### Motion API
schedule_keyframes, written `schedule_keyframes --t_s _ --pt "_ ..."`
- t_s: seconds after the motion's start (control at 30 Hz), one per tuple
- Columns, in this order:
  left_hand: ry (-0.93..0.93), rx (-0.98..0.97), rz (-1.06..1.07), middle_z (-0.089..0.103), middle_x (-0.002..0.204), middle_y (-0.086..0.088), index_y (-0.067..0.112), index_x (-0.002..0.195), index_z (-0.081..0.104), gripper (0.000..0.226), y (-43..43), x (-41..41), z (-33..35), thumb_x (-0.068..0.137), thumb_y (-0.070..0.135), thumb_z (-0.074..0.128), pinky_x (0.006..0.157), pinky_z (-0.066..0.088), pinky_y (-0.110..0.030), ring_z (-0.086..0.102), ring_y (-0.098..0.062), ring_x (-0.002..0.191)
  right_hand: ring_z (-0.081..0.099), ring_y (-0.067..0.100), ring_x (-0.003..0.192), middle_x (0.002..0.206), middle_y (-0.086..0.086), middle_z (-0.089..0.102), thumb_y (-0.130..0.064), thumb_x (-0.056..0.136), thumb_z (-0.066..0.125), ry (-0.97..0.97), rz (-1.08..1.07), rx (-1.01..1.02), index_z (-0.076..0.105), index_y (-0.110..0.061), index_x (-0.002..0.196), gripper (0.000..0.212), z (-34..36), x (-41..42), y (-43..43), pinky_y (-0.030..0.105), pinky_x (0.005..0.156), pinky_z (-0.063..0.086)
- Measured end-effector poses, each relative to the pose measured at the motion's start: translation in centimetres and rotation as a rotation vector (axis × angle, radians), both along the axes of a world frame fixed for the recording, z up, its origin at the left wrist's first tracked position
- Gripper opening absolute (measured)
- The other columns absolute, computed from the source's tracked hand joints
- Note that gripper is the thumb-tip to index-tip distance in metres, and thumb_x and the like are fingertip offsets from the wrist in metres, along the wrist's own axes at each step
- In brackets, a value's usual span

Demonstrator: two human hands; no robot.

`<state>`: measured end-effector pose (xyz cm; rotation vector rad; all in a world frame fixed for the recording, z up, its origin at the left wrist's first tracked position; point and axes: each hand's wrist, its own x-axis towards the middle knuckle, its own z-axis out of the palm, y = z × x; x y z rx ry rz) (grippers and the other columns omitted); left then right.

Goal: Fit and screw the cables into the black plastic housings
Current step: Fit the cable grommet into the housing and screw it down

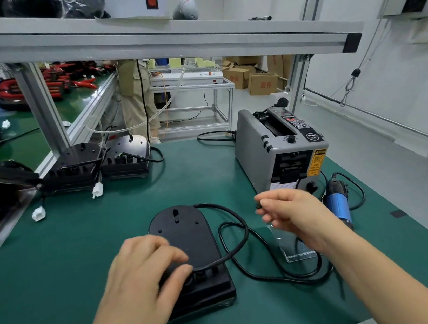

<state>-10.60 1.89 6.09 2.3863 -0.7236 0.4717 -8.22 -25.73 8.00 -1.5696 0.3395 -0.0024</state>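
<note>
A black plastic housing [190, 235] lies on the green mat [57, 264] in front of me. A black cable [238, 243] loops from its far end round to its near end and on to the right. My left hand [143, 274] lies on the housing's near left part, fingers bent over the top and thumb pressed where the cable meets the near end. My right hand [293, 214] hovers above the mat to the right of the housing. Its fingertips pinch a small black piece [259, 206], too blurred to identify.
A grey tape dispenser [265, 149] stands at the right, with a blue electric screwdriver [338, 204] beside it and a clear plastic bag [299, 248] under my right wrist. Two more black housings [74, 164] with white connectors [98, 190] sit at the back left. A person [136, 98] stands beyond the bench.
</note>
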Motion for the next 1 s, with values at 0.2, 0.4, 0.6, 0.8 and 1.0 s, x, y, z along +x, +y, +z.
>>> schedule_keyframes --t_s 0.2,0.4,0.6,0.8,1.0 --pt "0.058 -0.292 -0.114 0.061 0.090 0.018 0.023 0.092 0.068 0.011 -5.4 -0.8 0.9 0.084 0.024 0.061 0.074 0.045 -0.019 0.057 0.001 0.084 0.059 0.008 0.049 0.066 0.007 0.066 -0.013 0.067 0.068 0.010 0.134 0.478 0.075 -0.008 0.080 0.015 0.1 -3.8 5.8 0.015 0.044 0.048" --pt "0.198 -0.534 -0.021 0.066 0.081 0.016 0.030 0.079 0.067 0.020 -5.3 -0.6 0.2 0.079 0.011 0.074 0.069 0.047 -0.015 0.064 -0.004 0.078 0.054 0.007 0.048 0.063 0.004 0.062 -0.015 0.068 0.067 0.015 0.104 0.527 0.074 -0.008 0.077 0.013 -0.2 -4.4 7.7 0.015 0.041 0.043" --pt "0.238 -0.544 0.026 0.067 0.077 0.014 0.032 0.082 0.063 0.023 -4.7 -0.2 -0.2 0.077 0.012 0.074 0.065 0.049 -0.017 0.064 -0.006 0.075 0.054 0.009 0.047 0.063 0.006 0.061 -0.019 0.062 0.073 0.040 0.094 0.589 0.071 -0.010 0.065 0.009 -0.7 -4.3 9.1 0.016 0.041 0.045" --pt "0.331 -0.598 0.010 0.066 0.076 0.009 0.029 0.076 0.065 0.017 -4.6 -0.2 0.3 0.076 0.014 0.074 0.066 0.049 -0.020 0.064 -0.009 0.073 0.054 0.008 0.048 0.063 0.004 0.062 -0.028 0.063 0.072 -0.006 0.103 0.465 0.071 -0.013 0.062 0.015 -1.1 -4.7 9.7 0.017 0.044 0.046" --pt "0.521 -0.594 0.028 0.067 0.067 0.008 0.028 0.067 0.067 0.013 -3.8 -0.6 1.3 0.078 0.022 0.067 0.060 0.043 -0.013 0.058 -0.001 0.063 0.063 0.011 0.064 0.075 -0.001 0.069 -0.009 0.074 0.077 -0.226 0.077 0.044 0.073 -0.021 0.085 0.016 -2.1 -6.0 9.8 0.023 0.057 0.052"
